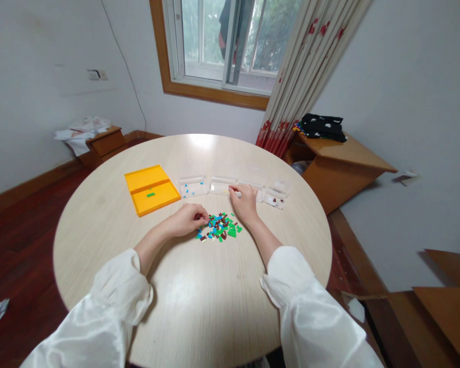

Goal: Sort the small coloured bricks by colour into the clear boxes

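Note:
A pile of small building bricks [230, 232] in green, blue, brown and a few pale ones lies at the table's middle. At the pile's left edge is my left hand [187, 220], its fingertips closed together; whatever they pinch is too small to make out. My right hand [246, 203] reaches past the pile, over the near rims of the clear boxes. Its thumb and fingers meet above the second clear box [218, 187], where a tiny yellow speck shows. The third clear box [257, 190] is partly hidden behind this hand.
Blue bricks lie in the leftmost clear box [193, 190], brown ones in the rightmost clear box [279, 203]. An open orange case [145, 180] with a green brick [151, 194] sits at the left. All stand on a round wooden table [191, 306]. Black cloth [322, 127] lies on a side cabinet.

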Demonstrator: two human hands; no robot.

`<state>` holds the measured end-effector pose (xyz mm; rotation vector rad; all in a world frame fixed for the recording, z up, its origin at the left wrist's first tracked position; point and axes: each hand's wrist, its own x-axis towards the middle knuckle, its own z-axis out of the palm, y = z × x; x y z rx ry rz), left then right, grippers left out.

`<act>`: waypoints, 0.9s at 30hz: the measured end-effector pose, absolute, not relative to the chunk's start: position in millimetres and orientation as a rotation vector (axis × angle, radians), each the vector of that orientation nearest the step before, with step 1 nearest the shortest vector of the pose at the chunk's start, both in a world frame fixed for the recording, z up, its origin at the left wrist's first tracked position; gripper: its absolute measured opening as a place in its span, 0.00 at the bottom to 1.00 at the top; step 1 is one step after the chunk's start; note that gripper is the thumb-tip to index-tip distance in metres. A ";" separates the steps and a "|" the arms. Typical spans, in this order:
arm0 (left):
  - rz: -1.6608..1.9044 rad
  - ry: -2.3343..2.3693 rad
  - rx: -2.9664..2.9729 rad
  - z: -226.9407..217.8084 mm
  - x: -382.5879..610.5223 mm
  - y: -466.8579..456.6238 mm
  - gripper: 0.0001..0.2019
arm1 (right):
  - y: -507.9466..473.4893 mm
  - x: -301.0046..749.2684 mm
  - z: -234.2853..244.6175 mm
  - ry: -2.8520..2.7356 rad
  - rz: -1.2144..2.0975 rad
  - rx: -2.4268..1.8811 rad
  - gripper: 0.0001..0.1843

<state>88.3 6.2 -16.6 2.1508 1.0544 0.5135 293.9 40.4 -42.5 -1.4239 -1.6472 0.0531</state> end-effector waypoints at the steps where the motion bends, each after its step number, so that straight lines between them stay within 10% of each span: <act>1: 0.555 1.074 2.129 -17.0 88.6 6.8 0.07 | 38.2 291.9 -41.9 -1.663 0.060 -1.404 0.09; 27: 1.091 1.215 1.614 -18.0 92.5 18.3 0.10 | 3.0 256.7 -20.2 -1.975 0.112 -1.060 0.04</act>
